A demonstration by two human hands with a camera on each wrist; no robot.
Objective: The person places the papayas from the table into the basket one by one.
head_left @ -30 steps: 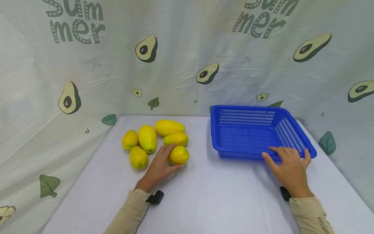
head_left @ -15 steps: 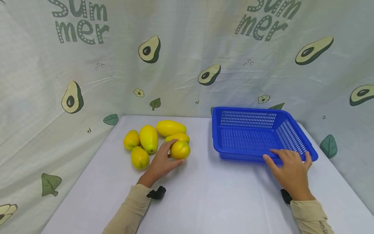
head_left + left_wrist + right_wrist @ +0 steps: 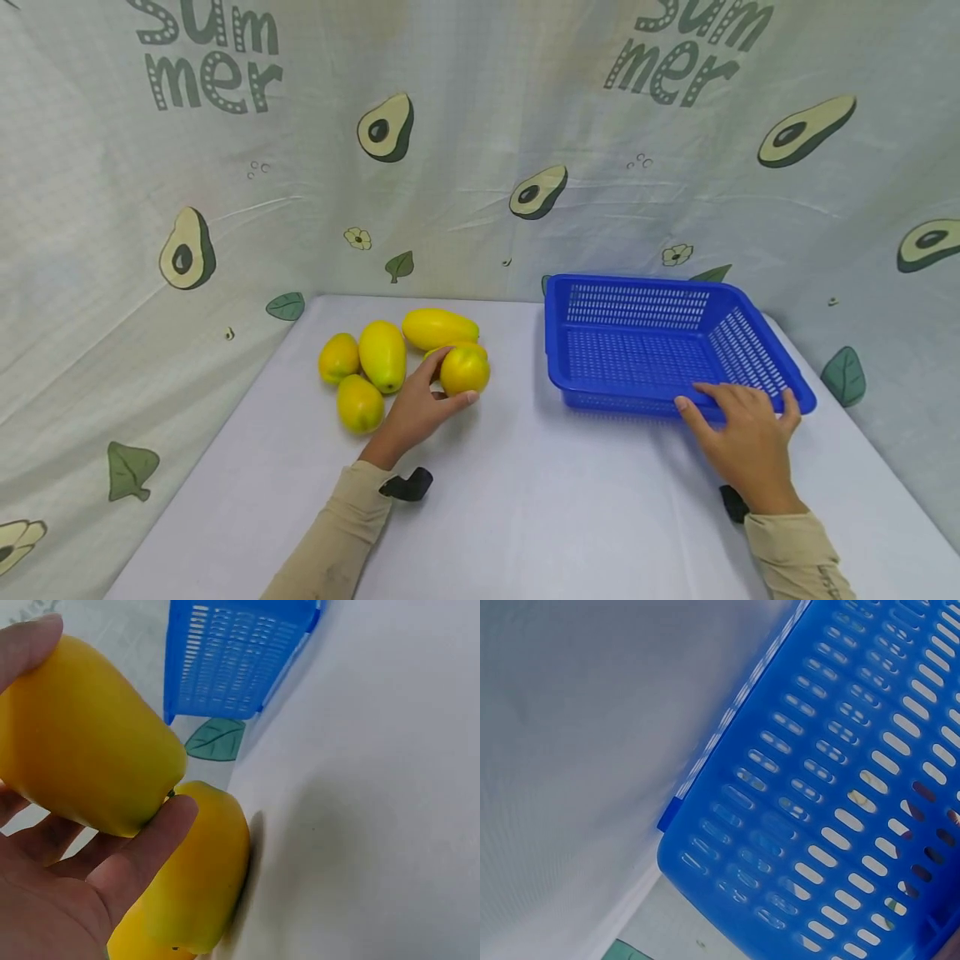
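My left hand point(image 3: 412, 412) holds a yellow mango point(image 3: 466, 371) between thumb and fingers, raised over the tabletop. In the left wrist view, this mango point(image 3: 86, 739) shows a greenish tip, with another mango point(image 3: 199, 870) lying below it. In the head view that lower mango is mostly hidden behind the held one. My right hand point(image 3: 746, 442) grips the near rim of a blue plastic basket point(image 3: 558, 389), its fingers over the rim and thumb in front. The right wrist view shows the slotted basket wall point(image 3: 780, 787) up close, with fingers glimpsed through the slots.
Several more mangoes lie at the table's left, including a long one point(image 3: 438, 329), an upright-looking one point(image 3: 382, 357) and a rounder one point(image 3: 360, 404). A printed curtain point(image 3: 450, 217) hangs behind the white-covered table point(image 3: 555, 517).
My left hand has lifted the mango off the table, moving it slightly up and away in the head view. My right hand stays at the basket rim.
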